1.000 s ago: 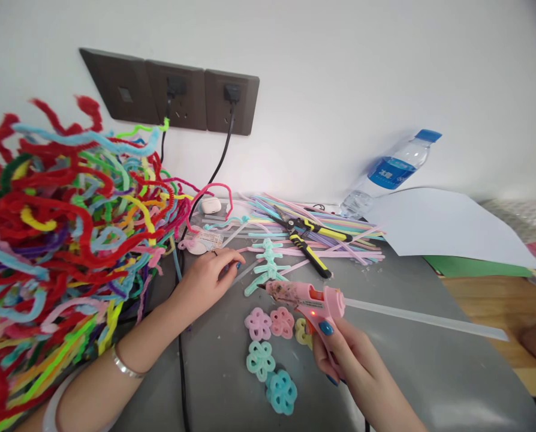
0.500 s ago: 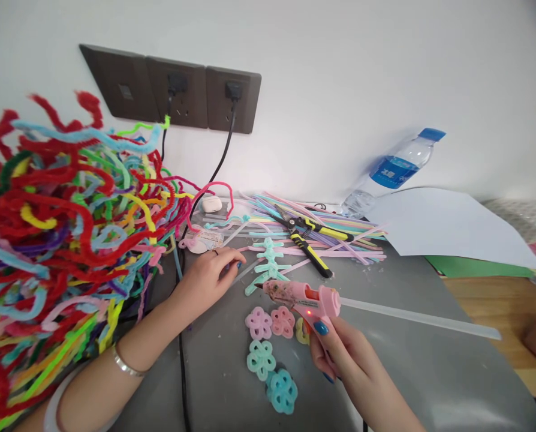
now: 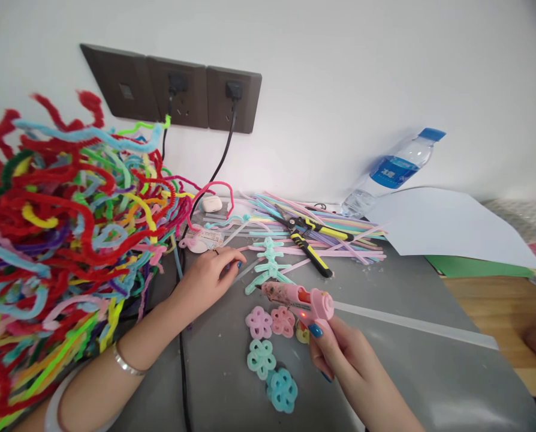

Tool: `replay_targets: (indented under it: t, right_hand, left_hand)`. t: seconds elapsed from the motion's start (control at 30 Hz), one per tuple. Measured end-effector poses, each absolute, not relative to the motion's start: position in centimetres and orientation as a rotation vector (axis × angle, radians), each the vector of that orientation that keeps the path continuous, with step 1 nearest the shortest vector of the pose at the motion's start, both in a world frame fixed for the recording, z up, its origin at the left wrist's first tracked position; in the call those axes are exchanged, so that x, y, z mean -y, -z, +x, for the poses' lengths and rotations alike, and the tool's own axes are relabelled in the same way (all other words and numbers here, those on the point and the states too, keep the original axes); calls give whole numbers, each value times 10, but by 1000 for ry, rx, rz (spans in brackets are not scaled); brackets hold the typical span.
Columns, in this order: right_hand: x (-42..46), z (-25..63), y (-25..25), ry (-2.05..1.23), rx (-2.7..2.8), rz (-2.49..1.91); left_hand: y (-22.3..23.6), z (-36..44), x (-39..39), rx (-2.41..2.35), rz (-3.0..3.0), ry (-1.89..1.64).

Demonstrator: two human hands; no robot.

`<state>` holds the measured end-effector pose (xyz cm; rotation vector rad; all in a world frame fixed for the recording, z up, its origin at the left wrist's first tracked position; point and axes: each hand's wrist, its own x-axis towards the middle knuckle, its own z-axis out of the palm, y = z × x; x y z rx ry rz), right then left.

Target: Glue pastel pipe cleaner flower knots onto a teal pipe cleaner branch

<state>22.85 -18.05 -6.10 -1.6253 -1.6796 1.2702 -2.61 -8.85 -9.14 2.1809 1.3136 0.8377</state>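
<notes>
- Gripping the pink glue gun (image 3: 301,300) by its handle, our right hand (image 3: 340,354) holds it just above the grey table (image 3: 385,336), nozzle pointing left toward a teal twisted shape (image 3: 268,267).
- A clear glue stick (image 3: 412,325) juts from the back of the gun and runs out to the right over the table.
- Our left hand (image 3: 209,273) rests on the table with fingers curled, fingertips beside a thin clear stick (image 3: 243,271); we cannot tell whether it pinches anything.
- Four small flowers lie below the gun: two pink flowers (image 3: 270,322) side by side, a mint flower (image 3: 261,359) and a blue flower (image 3: 282,390) nearer to us.
- Yellow-handled cutters (image 3: 310,237) lie on a spread of pastel sticks (image 3: 349,237) behind the gun.
- A heap of bright fuzzy wires (image 3: 61,228) fills the left side.
- A water bottle (image 3: 391,171) leans on the wall beside a white sheet of paper (image 3: 448,228).
- Two black cords run down from the dark wall sockets (image 3: 171,89).
</notes>
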Motion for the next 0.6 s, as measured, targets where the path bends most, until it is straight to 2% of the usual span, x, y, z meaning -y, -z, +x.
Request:
replay_targets:
  t: [0.27, 0.6]
  right_hand:
    - [182, 228, 59, -1030, 1758, -1657]
    - [185, 237, 59, -1142, 1607, -1582]
  left_hand:
    - [92, -27, 88, -1307, 2168, -847]
    - [94, -27, 87, -1294, 2197, -846]
